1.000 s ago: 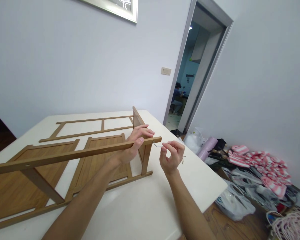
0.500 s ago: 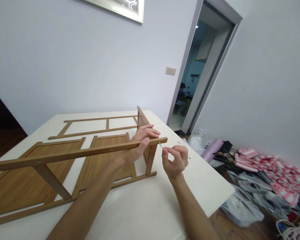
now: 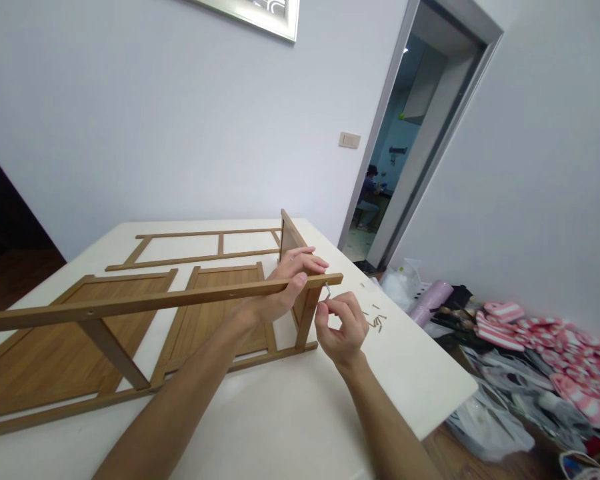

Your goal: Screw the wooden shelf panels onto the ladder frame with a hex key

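Note:
My left hand grips the upper rail of a brown wooden frame close to its right end, thumb on the near side and fingers over the top. Between thumb and forefinger, my right hand pinches a small bent metal hex key. Its upper end meets the near face of the rail, just right of my left thumb. A wooden panel stands upright at that end of the frame, partly hidden by my left hand.
Several screws lie on the white table beyond my right hand. Two flat wooden panels and a ladder-like frame rest on it too. Bags and striped cloth are piled right of the table. A person sits beyond the doorway.
My right hand has swung down and left with the hex key, which now points more upright. The screws behind that hand have come into sight. My left hand keeps its hold.

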`<state>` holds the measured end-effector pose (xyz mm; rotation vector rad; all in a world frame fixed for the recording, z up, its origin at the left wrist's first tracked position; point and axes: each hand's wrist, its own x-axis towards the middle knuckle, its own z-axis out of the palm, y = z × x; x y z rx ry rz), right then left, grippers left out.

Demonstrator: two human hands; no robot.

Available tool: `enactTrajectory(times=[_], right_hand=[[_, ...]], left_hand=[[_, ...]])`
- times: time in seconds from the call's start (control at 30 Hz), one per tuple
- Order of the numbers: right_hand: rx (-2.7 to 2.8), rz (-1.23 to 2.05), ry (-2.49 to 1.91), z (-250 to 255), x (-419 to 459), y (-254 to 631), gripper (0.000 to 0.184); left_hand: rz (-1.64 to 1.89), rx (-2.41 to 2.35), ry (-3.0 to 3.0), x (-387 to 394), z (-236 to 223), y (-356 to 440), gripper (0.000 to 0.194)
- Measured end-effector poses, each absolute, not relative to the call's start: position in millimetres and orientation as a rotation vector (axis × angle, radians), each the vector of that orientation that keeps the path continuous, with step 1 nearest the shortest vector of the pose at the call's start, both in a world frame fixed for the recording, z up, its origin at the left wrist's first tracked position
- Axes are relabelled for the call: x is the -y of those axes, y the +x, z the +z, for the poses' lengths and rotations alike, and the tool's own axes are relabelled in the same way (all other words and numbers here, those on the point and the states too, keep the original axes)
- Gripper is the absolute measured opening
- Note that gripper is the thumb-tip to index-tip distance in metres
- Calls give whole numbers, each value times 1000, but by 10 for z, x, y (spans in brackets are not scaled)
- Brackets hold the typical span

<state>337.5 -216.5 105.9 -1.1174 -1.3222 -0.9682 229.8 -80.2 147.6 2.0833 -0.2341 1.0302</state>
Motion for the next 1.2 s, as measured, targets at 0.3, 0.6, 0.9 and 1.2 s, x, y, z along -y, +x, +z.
enactTrajectory(times=[0.3,0.6,0.9,1.2], right_hand=[[1455,-845,-1106,1055,2159,3333,19],[1459,-878,-1102,1071,2160,3363,25],[1315,-1104,-1136,1116,2226,3408,48],[1438,-1011,-1121,1099,2203,3330,39]], left_hand=[[1011,226,2080,804,1490,2284,43],[1010,223,2076,794,1477,2295,42],[989,220,2093,813,1512,2271,45],[1019,216,2083,820,1500,2286,40]])
